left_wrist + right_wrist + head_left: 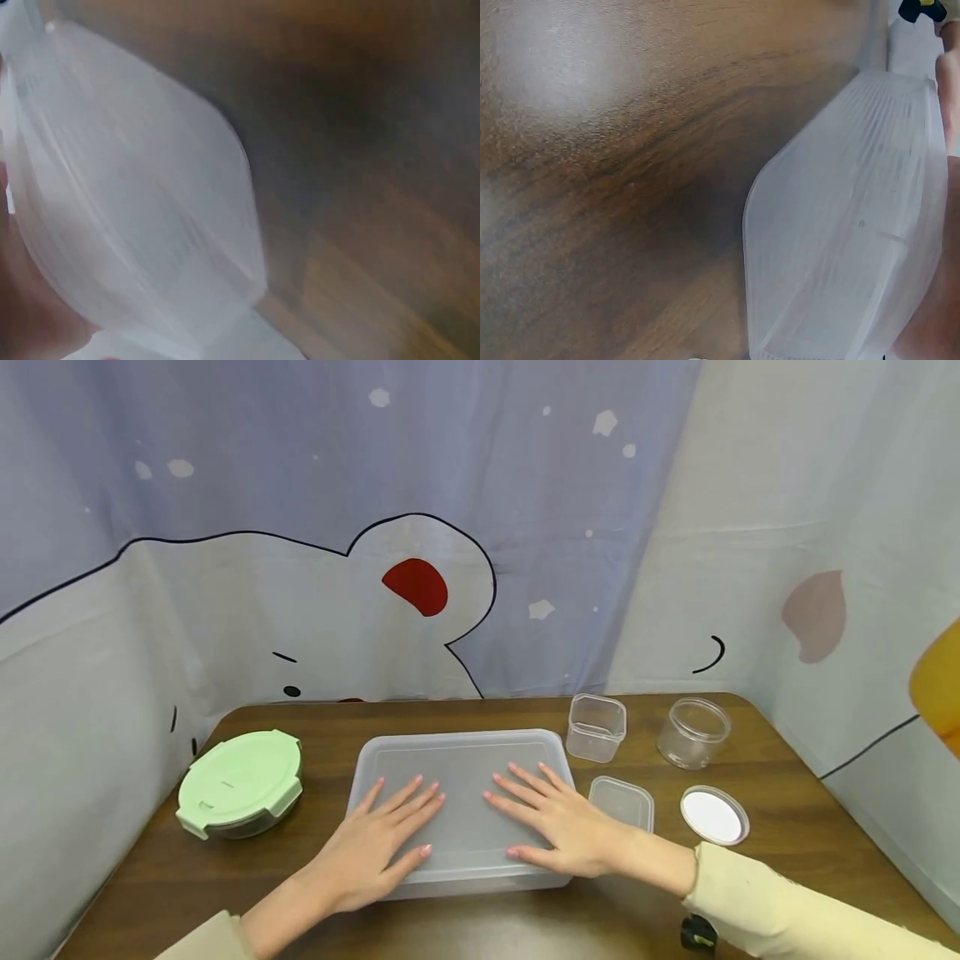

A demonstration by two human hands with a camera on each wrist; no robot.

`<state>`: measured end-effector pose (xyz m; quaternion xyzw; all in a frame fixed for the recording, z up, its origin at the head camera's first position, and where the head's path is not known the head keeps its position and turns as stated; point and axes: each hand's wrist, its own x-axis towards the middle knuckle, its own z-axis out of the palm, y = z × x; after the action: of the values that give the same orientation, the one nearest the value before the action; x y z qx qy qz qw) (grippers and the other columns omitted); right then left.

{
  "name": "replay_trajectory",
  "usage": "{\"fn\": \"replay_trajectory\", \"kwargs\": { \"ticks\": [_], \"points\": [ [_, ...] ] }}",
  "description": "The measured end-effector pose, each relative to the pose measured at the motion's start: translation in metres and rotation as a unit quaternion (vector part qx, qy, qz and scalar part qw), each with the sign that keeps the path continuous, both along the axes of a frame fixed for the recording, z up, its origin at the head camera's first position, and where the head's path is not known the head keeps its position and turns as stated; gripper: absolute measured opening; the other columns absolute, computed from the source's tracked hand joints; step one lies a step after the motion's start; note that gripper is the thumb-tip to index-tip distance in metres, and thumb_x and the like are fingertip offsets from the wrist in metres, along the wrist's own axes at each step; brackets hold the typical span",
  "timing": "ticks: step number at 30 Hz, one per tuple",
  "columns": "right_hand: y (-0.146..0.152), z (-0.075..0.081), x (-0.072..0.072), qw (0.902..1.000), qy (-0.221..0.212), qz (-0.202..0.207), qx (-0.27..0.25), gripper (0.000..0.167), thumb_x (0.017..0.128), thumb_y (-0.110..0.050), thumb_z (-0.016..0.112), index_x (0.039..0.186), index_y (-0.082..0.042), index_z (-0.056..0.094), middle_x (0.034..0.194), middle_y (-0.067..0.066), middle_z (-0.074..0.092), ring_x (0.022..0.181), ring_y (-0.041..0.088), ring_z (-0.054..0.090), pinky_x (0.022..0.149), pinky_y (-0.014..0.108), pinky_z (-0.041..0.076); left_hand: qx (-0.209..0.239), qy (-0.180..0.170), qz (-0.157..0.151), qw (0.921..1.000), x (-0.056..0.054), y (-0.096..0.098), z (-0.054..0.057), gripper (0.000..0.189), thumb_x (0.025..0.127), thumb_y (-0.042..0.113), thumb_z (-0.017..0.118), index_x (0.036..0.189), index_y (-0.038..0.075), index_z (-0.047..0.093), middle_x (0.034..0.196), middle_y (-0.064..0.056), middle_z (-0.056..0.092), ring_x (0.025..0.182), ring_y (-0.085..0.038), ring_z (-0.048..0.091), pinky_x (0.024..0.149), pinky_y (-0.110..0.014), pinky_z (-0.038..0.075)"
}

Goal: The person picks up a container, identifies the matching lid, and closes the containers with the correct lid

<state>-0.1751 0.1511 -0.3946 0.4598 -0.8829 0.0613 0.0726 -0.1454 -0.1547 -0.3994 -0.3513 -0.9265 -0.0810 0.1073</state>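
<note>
A large translucent plastic storage box (465, 885) with its frosted lid (457, 756) on top sits at the middle of the table. My left hand (375, 843) lies on the left part of the lid with fingers spread and straight. On the lid's right part rests my right hand (562, 827), its fingers likewise spread. Both wrist views show the box's side wall from low down, the left one blurred: box wall (150, 187) and box wall (840, 217). Only a little of each hand shows at the frame edges there.
Left of the box stands a round glass container with a green clip lid (243, 781). To the right are a small square clear container (596, 727), a round clear jar (693, 735), a square clear lid (622, 802) and a round white-centred lid (714, 815). A printed curtain (525, 527) hangs behind the wooden table.
</note>
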Motion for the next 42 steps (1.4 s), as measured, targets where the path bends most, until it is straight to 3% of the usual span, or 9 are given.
{"fn": "replay_trajectory", "kwargs": {
  "ticks": [4,15,21,25,30,36,38,42],
  "points": [
    [-0.001,-0.001,-0.003,0.9996,-0.019,-0.019,-0.007,0.064,0.097,-0.057,0.041,0.152,-0.026,0.03,0.159,0.005,0.027,0.147,0.033,0.019,0.113,0.066,0.017,-0.004,-0.033,-0.02,0.9993,0.005,0.008,-0.004,0.055,0.101,0.048,0.035,0.152,0.029,0.027,0.158,0.004,0.026,0.148,-0.023,0.02,0.112,-0.067,0.017],
    [-0.004,-0.004,-0.002,0.9999,-0.009,-0.014,0.001,0.062,0.098,-0.055,0.038,0.152,-0.027,0.029,0.16,0.004,0.024,0.148,0.035,0.017,0.111,0.069,0.019,-0.038,0.022,0.004,0.999,0.012,0.009,-0.012,0.053,0.101,0.047,0.035,0.152,0.035,0.025,0.16,0.004,0.022,0.148,-0.026,0.019,0.108,-0.071,0.02],
    [-0.004,0.0,-0.005,0.9996,-0.022,-0.015,0.008,0.063,0.097,-0.056,0.04,0.152,-0.026,0.028,0.16,0.004,0.024,0.148,0.035,0.016,0.112,0.069,0.016,-0.028,0.006,0.006,0.9996,0.011,0.01,-0.011,0.052,0.101,0.047,0.034,0.151,0.035,0.027,0.16,0.003,0.023,0.148,-0.029,0.02,0.107,-0.073,0.018],
    [-0.005,0.001,-0.01,0.9978,-0.038,-0.053,-0.016,0.067,0.095,-0.057,0.045,0.151,-0.022,0.033,0.158,0.006,0.029,0.147,0.037,0.017,0.114,0.067,0.013,-0.019,-0.009,0.008,0.9997,0.009,0.009,-0.008,0.05,0.101,0.047,0.035,0.15,0.035,0.031,0.159,0.002,0.026,0.147,-0.031,0.022,0.105,-0.075,0.019],
    [-0.008,0.007,-0.019,0.9858,-0.08,-0.13,-0.07,0.067,0.093,-0.048,0.053,0.146,-0.008,0.04,0.153,0.017,0.035,0.145,0.041,0.02,0.117,0.061,0.014,-0.012,-0.039,0.019,0.999,0.005,0.005,-0.006,0.05,0.101,0.047,0.036,0.15,0.035,0.032,0.159,0.002,0.026,0.147,-0.032,0.021,0.105,-0.076,0.019],
    [-0.011,0.014,-0.026,0.9749,-0.102,-0.176,-0.09,0.064,0.094,-0.037,0.056,0.144,0.0,0.04,0.153,0.022,0.033,0.145,0.041,0.02,0.117,0.055,0.023,-0.003,-0.055,0.038,0.9977,-0.002,0.0,-0.004,0.049,0.101,0.046,0.036,0.149,0.034,0.034,0.159,0.001,0.027,0.147,-0.033,0.022,0.105,-0.076,0.016],
    [-0.012,0.016,-0.025,0.9668,-0.117,-0.209,-0.088,0.065,0.094,-0.037,0.056,0.145,0.0,0.038,0.153,0.023,0.031,0.145,0.04,0.022,0.115,0.056,0.027,0.001,-0.062,0.049,0.9969,-0.004,-0.001,-0.002,0.049,0.101,0.046,0.037,0.148,0.033,0.036,0.158,-0.001,0.028,0.146,-0.034,0.022,0.105,-0.077,0.016],
    [-0.017,0.019,-0.027,0.9422,-0.157,-0.281,-0.093,0.07,0.094,-0.038,0.055,0.147,0.003,0.033,0.149,0.024,0.039,0.135,0.041,0.04,0.105,0.059,0.039,0.006,-0.076,0.08,0.9938,-0.009,-0.002,0.003,0.047,0.101,0.044,0.039,0.147,0.031,0.039,0.157,-0.003,0.03,0.145,-0.037,0.024,0.105,-0.077,0.017]
  ]
}}
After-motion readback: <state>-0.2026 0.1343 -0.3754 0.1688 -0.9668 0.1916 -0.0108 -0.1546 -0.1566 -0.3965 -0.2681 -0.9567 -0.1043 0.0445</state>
